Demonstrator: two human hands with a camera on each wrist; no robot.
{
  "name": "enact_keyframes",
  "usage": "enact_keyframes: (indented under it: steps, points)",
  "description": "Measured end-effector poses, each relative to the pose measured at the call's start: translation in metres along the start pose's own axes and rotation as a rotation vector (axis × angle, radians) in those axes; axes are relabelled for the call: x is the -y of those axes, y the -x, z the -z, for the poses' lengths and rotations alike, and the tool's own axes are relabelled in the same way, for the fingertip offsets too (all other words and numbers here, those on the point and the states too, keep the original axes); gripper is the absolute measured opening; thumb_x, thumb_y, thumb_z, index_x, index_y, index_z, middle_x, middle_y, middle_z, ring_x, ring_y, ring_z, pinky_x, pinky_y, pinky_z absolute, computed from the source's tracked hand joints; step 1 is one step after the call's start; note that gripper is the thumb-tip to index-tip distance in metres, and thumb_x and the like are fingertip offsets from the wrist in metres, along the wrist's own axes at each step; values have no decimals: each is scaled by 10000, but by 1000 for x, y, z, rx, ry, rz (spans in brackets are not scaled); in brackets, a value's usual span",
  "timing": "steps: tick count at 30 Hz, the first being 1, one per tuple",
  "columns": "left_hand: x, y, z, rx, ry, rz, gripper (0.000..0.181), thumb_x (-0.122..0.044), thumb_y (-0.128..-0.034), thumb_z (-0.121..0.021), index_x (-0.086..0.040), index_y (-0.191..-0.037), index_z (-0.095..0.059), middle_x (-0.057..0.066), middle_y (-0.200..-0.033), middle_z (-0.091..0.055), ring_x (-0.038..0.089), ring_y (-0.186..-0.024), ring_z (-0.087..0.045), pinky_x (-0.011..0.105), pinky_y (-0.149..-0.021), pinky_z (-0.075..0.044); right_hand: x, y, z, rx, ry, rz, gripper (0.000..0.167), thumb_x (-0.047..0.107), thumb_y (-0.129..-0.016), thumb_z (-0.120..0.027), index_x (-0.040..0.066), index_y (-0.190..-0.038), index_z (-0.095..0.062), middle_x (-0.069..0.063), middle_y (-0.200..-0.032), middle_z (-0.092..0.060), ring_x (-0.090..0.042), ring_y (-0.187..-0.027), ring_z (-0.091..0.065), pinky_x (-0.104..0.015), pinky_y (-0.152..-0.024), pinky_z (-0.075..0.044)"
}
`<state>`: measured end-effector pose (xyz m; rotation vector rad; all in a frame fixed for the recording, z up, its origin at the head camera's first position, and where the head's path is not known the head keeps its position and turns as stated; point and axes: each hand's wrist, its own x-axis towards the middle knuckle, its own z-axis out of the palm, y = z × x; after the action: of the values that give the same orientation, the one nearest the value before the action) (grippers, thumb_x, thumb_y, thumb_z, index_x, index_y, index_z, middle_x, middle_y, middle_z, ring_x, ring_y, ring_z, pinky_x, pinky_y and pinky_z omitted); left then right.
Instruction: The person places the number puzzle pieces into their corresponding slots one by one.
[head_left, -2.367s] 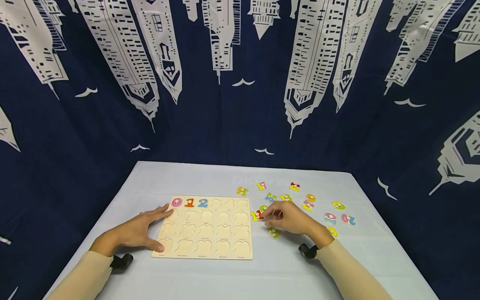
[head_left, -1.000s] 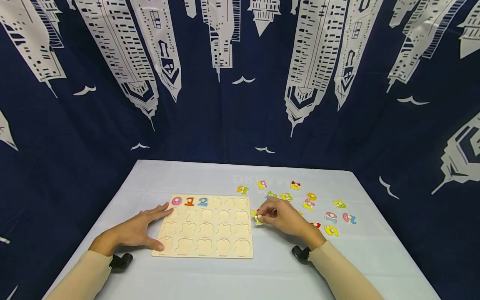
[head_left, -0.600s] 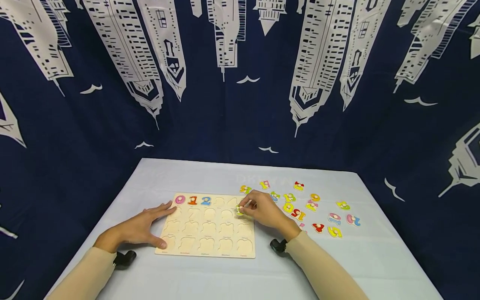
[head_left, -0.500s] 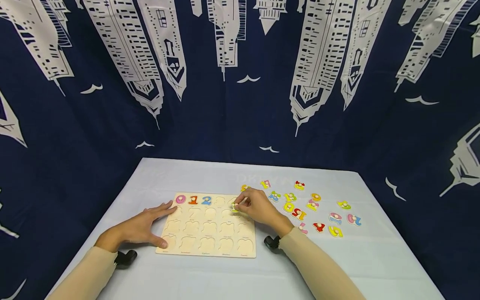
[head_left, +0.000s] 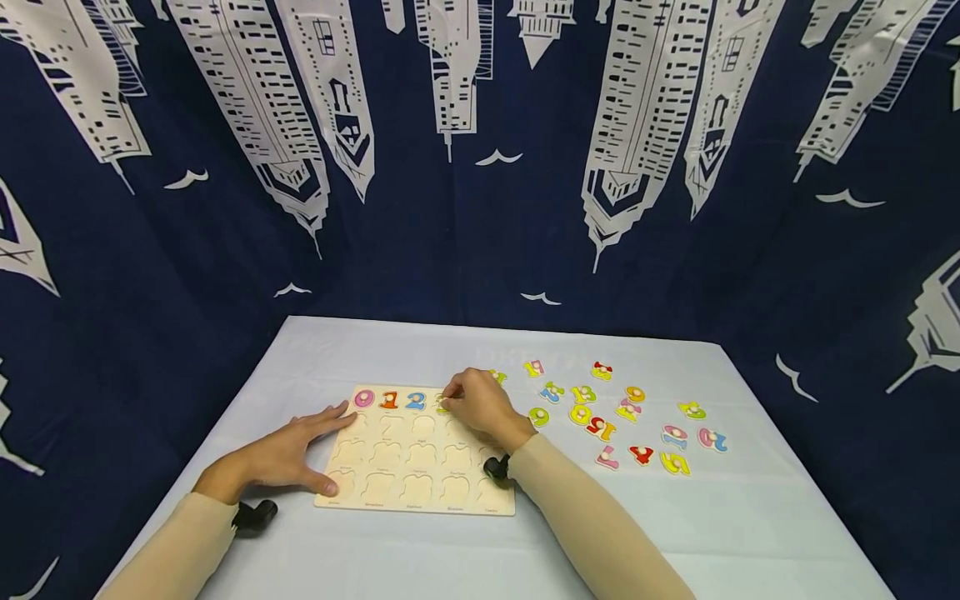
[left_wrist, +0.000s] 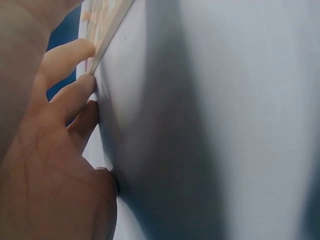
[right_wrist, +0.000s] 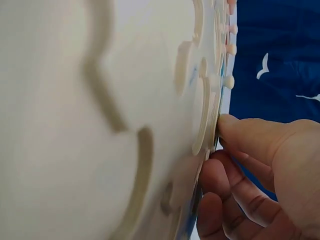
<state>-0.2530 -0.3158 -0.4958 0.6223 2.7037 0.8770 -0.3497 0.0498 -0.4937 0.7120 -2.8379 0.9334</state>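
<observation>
A light wooden number puzzle board (head_left: 401,489) lies on the white table, with a pink 0 (head_left: 363,398), a red 1 (head_left: 388,400) and a blue 2 (head_left: 416,401) in its top row. My left hand (head_left: 281,454) rests spread along the board's left edge, thumb at the lower corner. With thumb and fingertips my right hand (head_left: 483,404) pinches a yellow-green number piece (head_left: 441,406) at the fourth top-row recess; most of the piece is hidden, and whether it sits flat cannot be seen. In the right wrist view the fingers (right_wrist: 245,132) are low against the board.
To the board's right lie several loose knobbed number pieces, among them a red 4 (head_left: 641,455), a pink 7 (head_left: 607,457), a green 6 (head_left: 538,417) and a red 15 (head_left: 601,429). Behind the table (head_left: 585,533) hangs a dark blue curtain (head_left: 450,250) with white buildings.
My right hand has picked up the yellow-green piece from among the loose pieces and carried it left over the board to the top row. The left hand stays on the board's edge.
</observation>
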Motion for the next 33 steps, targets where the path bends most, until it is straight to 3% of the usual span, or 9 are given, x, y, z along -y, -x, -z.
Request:
enact_keyframes:
  steps: [17, 27, 33]
  points:
    - [-1, 1, 1, 9, 40, 12, 1232, -392, -756, -1096, -73, -1772, -478, 323, -1905, -261, 664, -1750, -217, 931, -1358, -63, 9, -4, -4, -21, 44, -66, 52, 206, -1001, -937, 171, -1004, -899, 15, -1022, -839, -138, -941, -721, -337, -802, -625]
    - [-2, 0, -1, -4, 26, -9, 1232, -405, -746, -1098, -58, -1761, -490, 328, -1898, -277, 663, -1746, -232, 928, -1358, -88, -5, 22, 21, -62, 6, -52, 86, 213, -1016, -908, 164, -1087, -899, -22, -1091, -827, -176, -964, -768, -386, -822, -659]
    - [-2, 1, 0, 1, 18, -9, 1230, -416, -755, -1089, -64, -1766, -484, 331, -1897, -277, 670, -1741, -235, 931, -1355, -97, -21, 51, 49, -90, -9, -33, 75, 175, -1013, -919, 143, -1080, -907, -30, -1095, -849, -120, -846, -717, -325, -763, -614]
